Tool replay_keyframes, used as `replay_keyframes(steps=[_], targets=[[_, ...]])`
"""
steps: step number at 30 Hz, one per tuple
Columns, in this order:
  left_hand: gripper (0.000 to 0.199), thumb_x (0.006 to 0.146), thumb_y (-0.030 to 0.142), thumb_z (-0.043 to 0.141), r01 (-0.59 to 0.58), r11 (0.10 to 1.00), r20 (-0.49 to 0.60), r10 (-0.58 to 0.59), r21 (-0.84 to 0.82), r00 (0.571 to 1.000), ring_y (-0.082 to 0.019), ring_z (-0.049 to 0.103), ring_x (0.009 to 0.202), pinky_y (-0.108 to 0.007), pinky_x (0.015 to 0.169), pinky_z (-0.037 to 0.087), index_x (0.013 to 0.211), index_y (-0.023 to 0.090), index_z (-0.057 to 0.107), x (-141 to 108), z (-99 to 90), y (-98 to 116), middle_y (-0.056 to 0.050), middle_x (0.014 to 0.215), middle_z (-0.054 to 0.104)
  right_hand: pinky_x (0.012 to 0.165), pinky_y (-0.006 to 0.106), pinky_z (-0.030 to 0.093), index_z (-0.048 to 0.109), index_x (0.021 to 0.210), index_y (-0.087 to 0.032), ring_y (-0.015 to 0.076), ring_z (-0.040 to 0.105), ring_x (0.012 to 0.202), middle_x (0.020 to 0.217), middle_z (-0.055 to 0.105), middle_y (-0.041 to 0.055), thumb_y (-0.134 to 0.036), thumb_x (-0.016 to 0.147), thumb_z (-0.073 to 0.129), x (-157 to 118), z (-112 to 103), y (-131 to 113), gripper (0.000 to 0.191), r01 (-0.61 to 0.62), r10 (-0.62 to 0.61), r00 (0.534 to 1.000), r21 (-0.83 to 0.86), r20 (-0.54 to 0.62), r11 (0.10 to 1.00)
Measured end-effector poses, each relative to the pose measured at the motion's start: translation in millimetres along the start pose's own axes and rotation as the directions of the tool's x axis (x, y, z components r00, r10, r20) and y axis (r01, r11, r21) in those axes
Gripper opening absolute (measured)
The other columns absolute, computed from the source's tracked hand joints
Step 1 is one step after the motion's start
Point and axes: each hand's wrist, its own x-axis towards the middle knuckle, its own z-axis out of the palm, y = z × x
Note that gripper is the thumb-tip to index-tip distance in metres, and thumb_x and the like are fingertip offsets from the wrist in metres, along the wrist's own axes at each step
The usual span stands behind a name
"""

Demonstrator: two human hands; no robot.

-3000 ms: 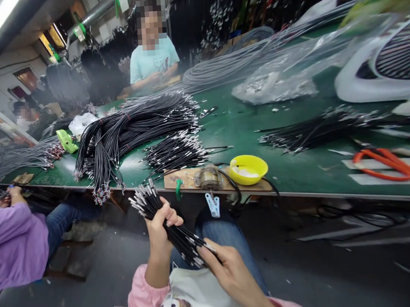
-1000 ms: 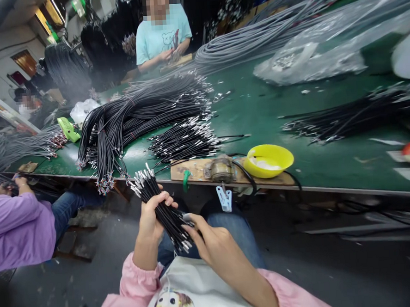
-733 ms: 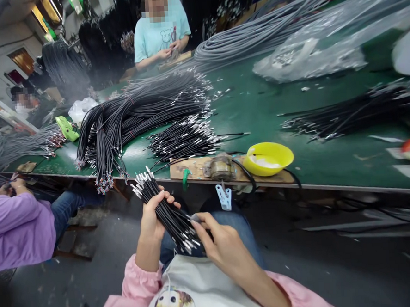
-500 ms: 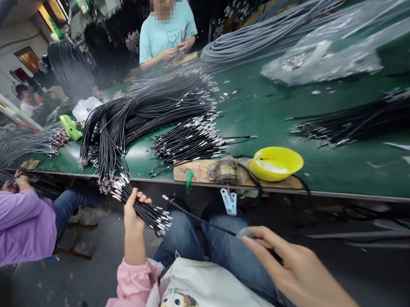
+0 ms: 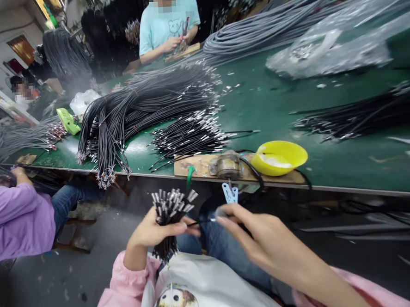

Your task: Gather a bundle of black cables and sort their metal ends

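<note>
A bundle of short black cables (image 5: 167,216) with silvery-white ends stands nearly upright in my left hand (image 5: 150,232), which is wrapped around it. My right hand (image 5: 254,231) pinches the pale end of a single black cable (image 5: 204,221) between thumb and fingers. That cable's other end reaches the left hand's fingertips beside the bundle. Just beyond my right hand, a light blue clip (image 5: 230,192) hangs at a small motor-like device (image 5: 228,165) on a wooden board (image 5: 183,166) at the table edge.
On the green table (image 5: 258,108) lie a pile of short black cables (image 5: 190,135), long black cable bundles (image 5: 132,107), a yellow bowl (image 5: 280,158) with white contents, more black cables (image 5: 365,111) and a plastic bag (image 5: 331,53). Co-workers sit opposite (image 5: 167,28) and at left (image 5: 19,220).
My left hand has come right and down, turning the bundle from slanted to nearly upright. The right hand has moved left and up, bringing the single cable to the left fingers.
</note>
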Motion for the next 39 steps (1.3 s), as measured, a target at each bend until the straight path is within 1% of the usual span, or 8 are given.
replay_keyframes(steps=[4, 7, 10, 16, 24, 26, 32, 39], targets=[[0.029, 0.061, 0.025, 0.070, 0.037, 0.994, 0.042, -0.033, -0.100, 0.999, -0.005, 0.035, 0.044, -0.019, 0.044, 0.030, 0.084, 0.016, 0.056, 6.4, 4.3, -3.1, 0.002, 0.053, 0.039, 0.044, 0.020, 0.037, 0.055, 0.074, -0.017, 0.0102, 0.048, 0.046, 0.059, 0.057, 0.0036, -0.039, 0.083, 0.039, 9.2, 16.0, -8.7, 0.029, -0.023, 0.051, 0.964, 0.111, -0.260, 0.994], [0.036, 0.059, 0.023, 0.071, 0.031, 0.965, 0.102, -0.005, -0.261, 0.995, -0.001, 0.027, 0.042, -0.014, 0.042, 0.027, 0.092, 0.015, 0.056, 11.5, 2.9, 5.1, 0.004, 0.054, 0.035, 0.043, 0.019, 0.034, 0.049, 0.058, -0.016, 0.0092, 0.043, 0.046, 0.051, 0.049, 0.0021, -0.042, 0.083, 0.036, 2.5, 41.7, -0.8, 0.039, -0.062, 0.080, 0.996, 0.291, -0.049, 0.955], [0.031, 0.061, 0.016, 0.069, 0.105, 0.915, 0.141, -0.054, -0.390, 0.989, 0.001, 0.030, 0.044, -0.011, 0.044, 0.029, 0.088, 0.012, 0.057, 13.8, 3.5, 8.2, 0.004, 0.056, 0.036, 0.043, 0.021, 0.028, 0.037, 0.052, -0.015, 0.0077, 0.032, 0.046, 0.048, 0.037, 0.0002, -0.048, 0.083, 0.032, -2.3, 68.9, 8.1, 0.045, -0.164, 0.099, 0.978, 0.385, 0.182, 0.908], [0.011, 0.073, 0.012, 0.058, 0.230, 0.819, 0.162, -0.170, -0.526, 0.972, 0.000, 0.034, 0.044, -0.011, 0.045, 0.033, 0.082, 0.008, 0.052, 19.0, 9.0, 2.6, 0.003, 0.059, 0.037, 0.046, 0.022, 0.020, 0.030, 0.054, -0.015, 0.0062, 0.024, 0.049, 0.051, 0.028, -0.0023, -0.048, 0.081, 0.039, 4.0, 82.3, 8.5, 0.044, -0.185, 0.066, 0.956, 0.417, 0.285, 0.890], [0.025, 0.090, 0.022, 0.029, 0.322, 0.687, 0.176, -0.276, -0.652, 0.945, 0.000, 0.032, 0.039, -0.011, 0.041, 0.032, 0.079, 0.008, 0.047, 20.2, 19.7, 6.9, 0.004, 0.055, 0.031, 0.039, 0.021, 0.014, 0.031, 0.054, -0.017, 0.0043, 0.019, 0.039, 0.045, 0.022, -0.0061, -0.061, 0.069, 0.049, 3.1, 79.1, 16.0, 0.050, -0.495, 0.136, 0.853, 0.696, 0.504, 0.520], [0.021, 0.089, 0.021, 0.033, 0.307, 0.686, 0.170, -0.262, -0.659, 0.950, 0.000, 0.033, 0.041, -0.011, 0.043, 0.034, 0.081, 0.008, 0.047, 19.5, 21.5, 5.0, 0.004, 0.057, 0.033, 0.041, 0.021, 0.016, 0.035, 0.054, -0.016, 0.0052, 0.022, 0.042, 0.046, 0.025, -0.0051, -0.061, 0.067, 0.050, 4.6, 80.1, 15.5, 0.048, -0.474, 0.183, 0.871, 0.681, 0.456, 0.558], [0.010, 0.084, 0.017, 0.043, 0.293, 0.707, 0.152, -0.258, -0.644, 0.954, 0.000, 0.033, 0.046, -0.011, 0.047, 0.035, 0.085, 0.007, 0.048, 21.5, 18.2, -2.9, 0.003, 0.061, 0.035, 0.048, 0.022, 0.022, 0.034, 0.054, -0.015, 0.0070, 0.026, 0.052, 0.054, 0.029, -0.0015, -0.053, 0.075, 0.040, 9.8, 78.2, 13.1, 0.044, -0.285, 0.168, 0.938, 0.401, 0.303, 0.871], [0.012, 0.086, 0.019, 0.042, 0.312, 0.646, 0.150, -0.294, -0.697, 0.944, 0.000, 0.033, 0.043, -0.012, 0.045, 0.034, 0.083, 0.008, 0.046, 23.0, 22.4, -7.6, 0.004, 0.056, 0.035, 0.046, 0.022, 0.020, 0.031, 0.057, -0.016, 0.0064, 0.023, 0.050, 0.054, 0.026, -0.0024, -0.048, 0.080, 0.035, 9.5, 70.2, 16.0, 0.039, -0.224, 0.090, 0.930, 0.354, 0.357, 0.908]])
